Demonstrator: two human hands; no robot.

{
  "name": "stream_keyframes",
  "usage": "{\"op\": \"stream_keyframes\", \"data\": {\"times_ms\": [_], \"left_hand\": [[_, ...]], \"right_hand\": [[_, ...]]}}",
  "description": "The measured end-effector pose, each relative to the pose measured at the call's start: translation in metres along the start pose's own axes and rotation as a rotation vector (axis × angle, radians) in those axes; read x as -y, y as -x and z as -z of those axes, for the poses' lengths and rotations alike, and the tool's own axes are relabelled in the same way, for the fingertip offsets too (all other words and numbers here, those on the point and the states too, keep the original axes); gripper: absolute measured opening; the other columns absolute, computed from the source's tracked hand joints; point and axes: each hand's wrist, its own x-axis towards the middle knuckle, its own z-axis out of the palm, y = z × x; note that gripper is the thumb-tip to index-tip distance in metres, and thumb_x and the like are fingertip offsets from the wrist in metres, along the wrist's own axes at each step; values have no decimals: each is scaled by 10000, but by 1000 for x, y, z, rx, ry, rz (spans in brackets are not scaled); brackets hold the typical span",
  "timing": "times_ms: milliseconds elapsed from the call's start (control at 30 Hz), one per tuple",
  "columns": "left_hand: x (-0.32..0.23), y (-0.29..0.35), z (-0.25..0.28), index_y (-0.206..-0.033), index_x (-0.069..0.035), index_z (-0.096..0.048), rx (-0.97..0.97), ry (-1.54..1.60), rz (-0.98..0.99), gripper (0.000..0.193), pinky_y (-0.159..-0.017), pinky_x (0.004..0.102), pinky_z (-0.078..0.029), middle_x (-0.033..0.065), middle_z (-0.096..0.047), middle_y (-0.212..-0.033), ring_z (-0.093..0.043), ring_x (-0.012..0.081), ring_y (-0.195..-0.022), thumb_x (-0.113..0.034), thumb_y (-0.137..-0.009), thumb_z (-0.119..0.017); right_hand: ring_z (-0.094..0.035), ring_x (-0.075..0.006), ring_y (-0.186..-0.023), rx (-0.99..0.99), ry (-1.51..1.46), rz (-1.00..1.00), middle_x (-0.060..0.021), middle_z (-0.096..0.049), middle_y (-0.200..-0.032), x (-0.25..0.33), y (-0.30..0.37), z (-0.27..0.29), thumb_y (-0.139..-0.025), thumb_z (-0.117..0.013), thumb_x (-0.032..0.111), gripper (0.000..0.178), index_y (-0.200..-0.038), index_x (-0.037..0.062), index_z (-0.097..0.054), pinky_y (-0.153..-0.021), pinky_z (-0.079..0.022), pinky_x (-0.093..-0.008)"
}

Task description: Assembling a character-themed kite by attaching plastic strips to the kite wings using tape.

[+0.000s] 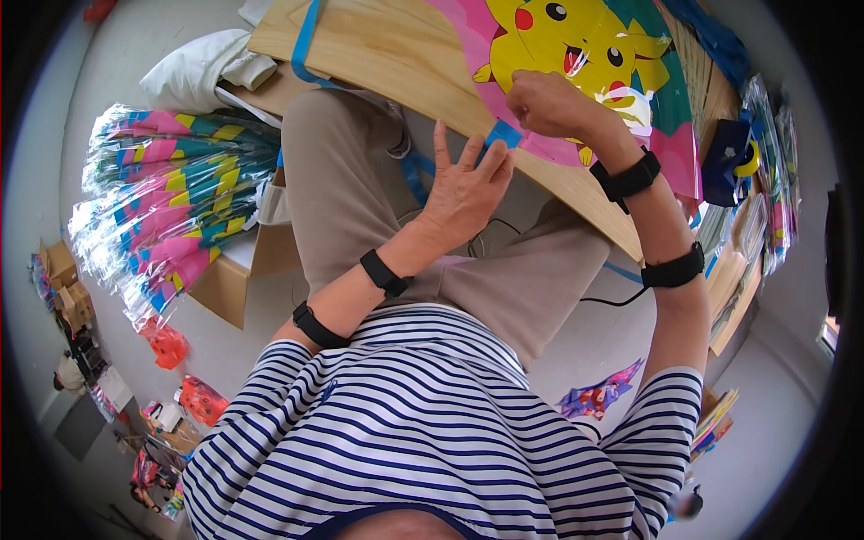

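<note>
A flat, shiny printed sheet (576, 72) with a yellow cartoon figure on pink and green lies on the wooden tabletop (387, 54). Above its left part is my right hand (551, 105), fingers curled closed; whatever they may hold is hidden. My left hand (463, 189) is at the table's near edge, fingers stretched and apart. Its fingertips come close to a small blue tab (503, 134) beside the sheet; I cannot tell if they touch it.
A cardboard box (220, 288) at the left is heaped with folded shiny sheets (171, 198). Blue ribbon (306, 45) crosses the table's left part. At the right are a dark blue holder (725, 162) and more wrapped sheets (769, 171). A red bag (202, 400) lies on the floor.
</note>
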Motion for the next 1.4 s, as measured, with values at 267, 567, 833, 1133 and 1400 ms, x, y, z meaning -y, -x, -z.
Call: {"op": "stream_keyframes", "data": {"times_ms": [267, 567, 833, 1133, 1400], "left_hand": [[0, 1, 0, -1170, 7, -606, 23, -9, 5, 399, -1049, 752, -149, 101, -456, -1133, -469, 307, -1111, -89, -783, -599], [0, 2, -1, -1230, -33, -594, 42, -12, 12, 480, -1040, 731, -165, 63, -441, -1274, -470, 286, -1131, -62, -752, -626], [1, 2, 0, -1235, -23, -589, 43, 3, -5, 473, -1034, 733, -174, 34, -428, -1324, -472, 283, -1127, -59, -765, -620], [1, 1, 2, -1263, -33, -567, 86, -10, -1, 518, -1026, 745, -168, 3, -408, -1390, -476, 283, -1139, -46, -749, -626], [2, -1, 1, -1106, -35, -640, 32, -27, -29, 352, -1029, 762, -156, 35, -456, -1314, -461, 290, -1158, -75, -757, -620]], "right_hand": [[-584, -336, -872, 4, -16, -60, -130, -582, -856, -3, -2, -3, -667, -632, 29, 44, -712, 33, -629, -715, -467, -418], [-586, -335, -884, -40, -54, -67, -133, -590, -863, -3, 1, -5, -671, -634, 42, 47, -718, 37, -639, -730, -470, -413], [-587, -335, -882, -14, -45, -78, -134, -593, -869, -3, -1, -4, -673, -633, 45, 47, -718, 39, -643, -731, -473, -414], [-597, -348, -879, 26, -65, -106, -151, -607, -874, -3, -2, -2, -656, -636, 47, 70, -722, 28, -650, -726, -481, -427], [-611, -357, -859, 31, -46, -113, -165, -621, -852, -4, -3, -4, -655, -644, 60, 99, -741, 14, -660, -716, -493, -431]]}}
